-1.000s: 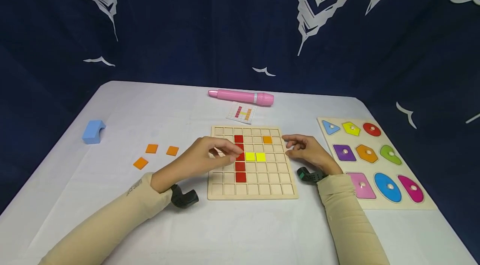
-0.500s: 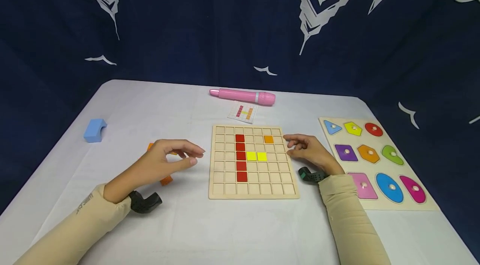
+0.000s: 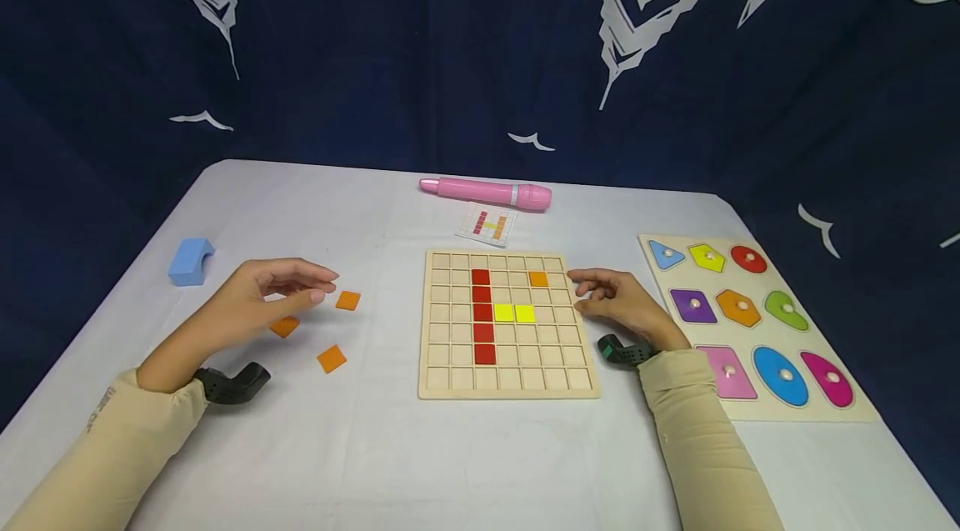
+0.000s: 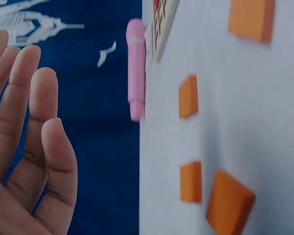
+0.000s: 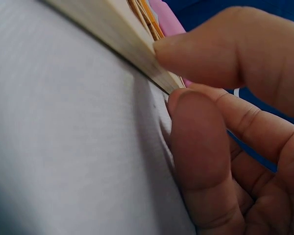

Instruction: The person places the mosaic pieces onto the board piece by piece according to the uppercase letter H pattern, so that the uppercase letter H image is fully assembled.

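My left hand [image 3: 273, 298] is over the left part of the table, fingers loosely spread and holding nothing. Around and below it lie several loose orange square tiles [image 3: 332, 359]; another orange tile [image 4: 190, 182] shows in the left wrist view, with one hidden by the hand in the head view. The wooden grid board [image 3: 510, 383] bears a column of red tiles [image 3: 483, 312], two yellow tiles [image 3: 503, 313] beside it and one orange tile [image 3: 537, 279] at upper right. My right hand [image 3: 622, 306] rests with thumb and fingertips against the board's right edge.
Behind the board lie a small pattern card [image 3: 487, 225] and a pink microphone-shaped toy [image 3: 485, 193]. A blue arch block [image 3: 190, 262] stands at far left. On the right is a shape puzzle board [image 3: 795, 413] with knobbed pieces. A dark patterned curtain [image 3: 450, 56] hangs behind.
My left hand has moved left from over the red column to the loose orange tiles, uncovering the nearest one. The right hand stays at the board's edge.
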Demonstrator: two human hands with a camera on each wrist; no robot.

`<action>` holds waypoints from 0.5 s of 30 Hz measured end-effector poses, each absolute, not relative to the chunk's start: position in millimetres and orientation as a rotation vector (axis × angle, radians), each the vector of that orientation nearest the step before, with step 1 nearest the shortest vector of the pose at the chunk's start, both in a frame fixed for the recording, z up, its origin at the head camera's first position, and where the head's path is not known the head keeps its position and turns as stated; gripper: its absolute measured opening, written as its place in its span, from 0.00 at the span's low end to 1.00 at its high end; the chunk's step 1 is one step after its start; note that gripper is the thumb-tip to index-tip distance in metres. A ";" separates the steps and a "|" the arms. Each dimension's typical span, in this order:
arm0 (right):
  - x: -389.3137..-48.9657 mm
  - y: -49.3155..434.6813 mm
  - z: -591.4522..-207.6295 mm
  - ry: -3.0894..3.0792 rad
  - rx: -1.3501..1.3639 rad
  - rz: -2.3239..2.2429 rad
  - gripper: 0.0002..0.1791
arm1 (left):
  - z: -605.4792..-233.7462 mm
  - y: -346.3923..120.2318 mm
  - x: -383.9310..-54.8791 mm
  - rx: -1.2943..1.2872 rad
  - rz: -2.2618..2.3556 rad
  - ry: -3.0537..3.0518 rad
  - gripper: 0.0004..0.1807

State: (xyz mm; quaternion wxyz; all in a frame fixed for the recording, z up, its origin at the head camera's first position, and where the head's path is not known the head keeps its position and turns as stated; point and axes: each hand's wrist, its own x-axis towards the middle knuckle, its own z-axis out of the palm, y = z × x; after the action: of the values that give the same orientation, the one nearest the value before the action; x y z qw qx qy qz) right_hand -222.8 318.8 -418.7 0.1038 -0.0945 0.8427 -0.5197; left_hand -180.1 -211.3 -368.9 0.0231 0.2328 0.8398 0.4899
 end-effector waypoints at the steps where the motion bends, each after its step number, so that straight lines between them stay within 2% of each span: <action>1: -222.7 318.7 -418.4 2.486 -0.277 -1.532 0.33 | -369.9 -214.5 -181.6 0.710 1.531 2.590 0.15; 15: -222.3 318.5 -419.1 2.484 -0.281 -1.516 0.33 | -392.1 -252.2 -200.2 0.575 1.508 2.553 0.20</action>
State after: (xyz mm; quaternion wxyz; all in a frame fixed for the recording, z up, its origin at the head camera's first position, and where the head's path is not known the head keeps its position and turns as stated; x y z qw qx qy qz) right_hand -222.3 318.5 -419.1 0.1088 -0.0954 0.8446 -0.5155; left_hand -200.2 -252.2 -392.1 0.0605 0.1902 0.8436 0.4985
